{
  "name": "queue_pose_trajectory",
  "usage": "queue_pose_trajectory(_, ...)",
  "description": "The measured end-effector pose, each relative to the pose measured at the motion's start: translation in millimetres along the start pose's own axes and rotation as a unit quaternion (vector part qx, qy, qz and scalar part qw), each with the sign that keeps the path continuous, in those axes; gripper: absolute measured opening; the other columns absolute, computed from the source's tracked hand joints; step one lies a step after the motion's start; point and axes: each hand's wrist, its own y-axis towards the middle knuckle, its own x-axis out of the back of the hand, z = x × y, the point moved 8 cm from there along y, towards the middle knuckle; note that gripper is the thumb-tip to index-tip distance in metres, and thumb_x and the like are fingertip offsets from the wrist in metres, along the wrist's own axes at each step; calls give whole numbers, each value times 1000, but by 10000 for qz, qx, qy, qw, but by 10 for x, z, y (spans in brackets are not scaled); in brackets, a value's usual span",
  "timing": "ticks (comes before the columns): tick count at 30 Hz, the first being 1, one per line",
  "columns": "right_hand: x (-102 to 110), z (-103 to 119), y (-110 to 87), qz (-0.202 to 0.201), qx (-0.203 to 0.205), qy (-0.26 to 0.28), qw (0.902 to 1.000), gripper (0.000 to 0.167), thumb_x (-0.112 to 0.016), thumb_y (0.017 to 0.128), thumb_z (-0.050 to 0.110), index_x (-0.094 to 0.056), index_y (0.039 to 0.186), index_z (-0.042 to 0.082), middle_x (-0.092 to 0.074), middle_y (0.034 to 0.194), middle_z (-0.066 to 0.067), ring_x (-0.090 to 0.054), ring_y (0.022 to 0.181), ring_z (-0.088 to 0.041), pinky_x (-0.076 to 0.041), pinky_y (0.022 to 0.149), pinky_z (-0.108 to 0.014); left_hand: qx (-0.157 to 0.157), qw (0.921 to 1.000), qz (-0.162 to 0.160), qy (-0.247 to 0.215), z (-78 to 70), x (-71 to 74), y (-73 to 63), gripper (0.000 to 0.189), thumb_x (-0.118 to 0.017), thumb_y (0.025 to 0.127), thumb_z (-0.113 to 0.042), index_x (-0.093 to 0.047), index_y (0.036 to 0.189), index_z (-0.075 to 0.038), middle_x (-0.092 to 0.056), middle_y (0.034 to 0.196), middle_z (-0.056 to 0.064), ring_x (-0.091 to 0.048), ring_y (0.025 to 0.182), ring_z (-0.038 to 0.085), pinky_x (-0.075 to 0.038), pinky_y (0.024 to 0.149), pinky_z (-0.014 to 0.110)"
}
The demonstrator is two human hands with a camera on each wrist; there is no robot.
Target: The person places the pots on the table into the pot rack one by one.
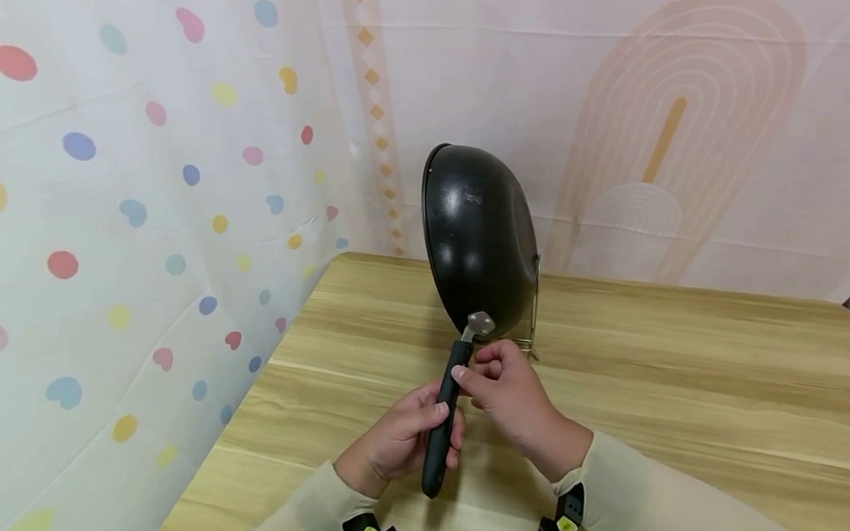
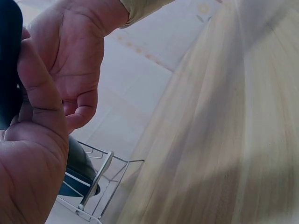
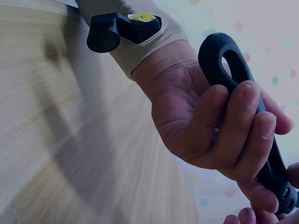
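Note:
A black wok (image 1: 475,228) stands tilted on its side, its dark outer surface facing me. Its long black handle (image 1: 439,439) slants down toward me from a riveted metal bracket (image 1: 480,325). My left hand (image 1: 404,433) grips the handle around its middle, thumb on top; in the right wrist view its fingers (image 3: 233,126) curl round it below the hanging loop. Higher up, close to the bracket, my right hand (image 1: 515,395) pinches the handle between thumb and fingers. Behind the wok is a wire rack (image 1: 536,306), seen also as a metal rack (image 2: 105,182) in the left wrist view.
Everything stands on a wood-grain table (image 1: 683,382). A cloth with coloured dots (image 1: 141,196) hangs at the left, and a pale pink patterned cloth (image 1: 483,72) hangs behind the table's far edge. Each wrist carries a small black camera (image 1: 558,526).

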Motion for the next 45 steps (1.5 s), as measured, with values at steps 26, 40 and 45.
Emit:
queue_pose_trajectory(26, -1, -169, 53, -149, -281, -95, 9994, 29, -73, 95, 10, -53, 115, 1, -68, 96, -13, -62, 85, -26, -51, 72, -31, 709, 9968, 89, 348, 166, 177, -10, 32, -52, 112, -22, -41, 141, -15, -77, 101, -2, -78, 85, 12, -62, 81, 31)
queue_pose_trajectory(40, 172, -135, 28, -223, -162, -475, 9985, 36, -72, 98, 19, -54, 124, 2, -71, 108, -15, -64, 97, -26, -52, 83, -34, 849, 9887, -627, 1067, 120, 308, -43, 50, -42, 107, -20, -35, 154, -3, -77, 108, 2, -77, 96, 17, -60, 85, 35)
queue_pose_trajectory(45, 473, -69, -13, -146, 220, -1209, 9923, 40, -67, 104, 27, -55, 133, 1, -68, 129, -16, -63, 120, -30, -54, 99, -44, 563, 9711, -1105, 2041, -76, 466, -132, 56, -41, 106, -16, -29, 152, 15, -70, 123, 12, -73, 107, 16, -58, 93, 34)
